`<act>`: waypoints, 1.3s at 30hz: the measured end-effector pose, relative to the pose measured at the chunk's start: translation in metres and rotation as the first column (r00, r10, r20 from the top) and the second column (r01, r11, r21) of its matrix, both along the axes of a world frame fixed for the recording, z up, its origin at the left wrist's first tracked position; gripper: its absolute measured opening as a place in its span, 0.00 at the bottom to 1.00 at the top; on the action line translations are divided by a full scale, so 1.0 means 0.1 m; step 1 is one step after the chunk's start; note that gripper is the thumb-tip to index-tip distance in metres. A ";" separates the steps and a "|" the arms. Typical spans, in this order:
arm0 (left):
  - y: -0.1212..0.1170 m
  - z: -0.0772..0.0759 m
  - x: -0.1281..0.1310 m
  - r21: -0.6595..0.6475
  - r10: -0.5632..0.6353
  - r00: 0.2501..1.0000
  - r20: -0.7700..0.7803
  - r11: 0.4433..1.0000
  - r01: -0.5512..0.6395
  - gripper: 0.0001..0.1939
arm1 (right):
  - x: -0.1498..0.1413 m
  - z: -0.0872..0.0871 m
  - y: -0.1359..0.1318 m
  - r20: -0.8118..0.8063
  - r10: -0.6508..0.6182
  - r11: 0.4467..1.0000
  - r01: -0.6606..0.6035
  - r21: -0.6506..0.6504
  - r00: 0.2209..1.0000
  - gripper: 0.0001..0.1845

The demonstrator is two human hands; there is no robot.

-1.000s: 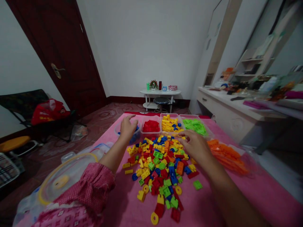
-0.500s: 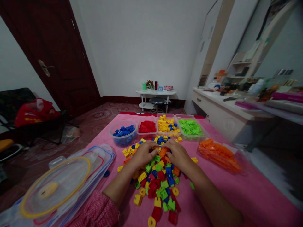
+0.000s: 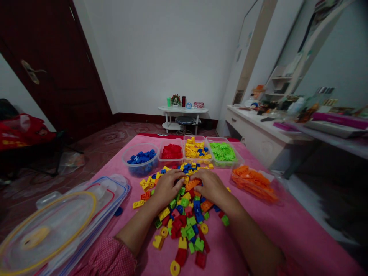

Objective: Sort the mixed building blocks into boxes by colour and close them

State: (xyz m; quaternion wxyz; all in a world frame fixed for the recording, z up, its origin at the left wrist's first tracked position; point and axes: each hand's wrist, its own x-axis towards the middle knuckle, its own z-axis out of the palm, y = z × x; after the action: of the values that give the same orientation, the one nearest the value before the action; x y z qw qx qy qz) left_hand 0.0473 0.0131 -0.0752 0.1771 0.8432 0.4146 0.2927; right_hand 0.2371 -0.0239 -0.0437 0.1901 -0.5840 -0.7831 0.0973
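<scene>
Mixed toy building bricks [image 3: 184, 222] in yellow, red, green, blue and orange lie in a loose pile on the pink cloth [image 3: 230, 245]. My left hand [image 3: 169, 187] rests over the far part of this pile, thumb apart from the fingers, with yellow bricks beside it. Opposite it, my right hand [image 3: 211, 184] curves over the bricks, thumb and fingers apart. An orange brick [image 3: 192, 185] lies between the hands, close to the right thumb; I see no grip on it. Some fingertips are hidden among the bricks.
Behind the pile stand a round tub of blue bricks [image 3: 140, 158] and boxes of red [image 3: 171, 151], yellow [image 3: 196, 148] and green bricks [image 3: 222, 151]. A box of orange bricks [image 3: 254, 184] sits right. Stacked plastic lids [image 3: 109, 203] lie left.
The view has shifted slightly, so the scene sits further left. Both hands stay over the pile, and some bricks near the right forearm and between the hands have moved.
</scene>
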 end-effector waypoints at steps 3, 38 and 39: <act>0.01 0.00 -0.01 0.016 -0.005 1.000 -0.011 1.000 0.006 0.16 | 0.10 0.15 -0.01 -0.022 -0.065 0.995 0.066 0.071 0.998 0.13; 0.02 -0.05 -0.02 0.023 0.037 0.999 -0.001 0.999 -0.037 0.14 | 0.73 0.58 -0.51 0.531 -0.298 0.890 0.432 -0.145 0.793 0.07; 0.02 -0.05 -0.02 0.025 0.038 0.999 -0.004 0.999 -0.038 0.14 | 0.73 0.53 -0.59 0.586 -0.288 0.868 0.465 -0.174 0.757 0.07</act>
State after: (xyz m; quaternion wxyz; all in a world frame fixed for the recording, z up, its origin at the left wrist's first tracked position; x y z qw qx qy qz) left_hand 0.0451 0.0154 -0.0805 0.1600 0.8379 0.4272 0.2995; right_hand 0.3100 -0.0826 0.0093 -0.1173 -0.7566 -0.6432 0.0084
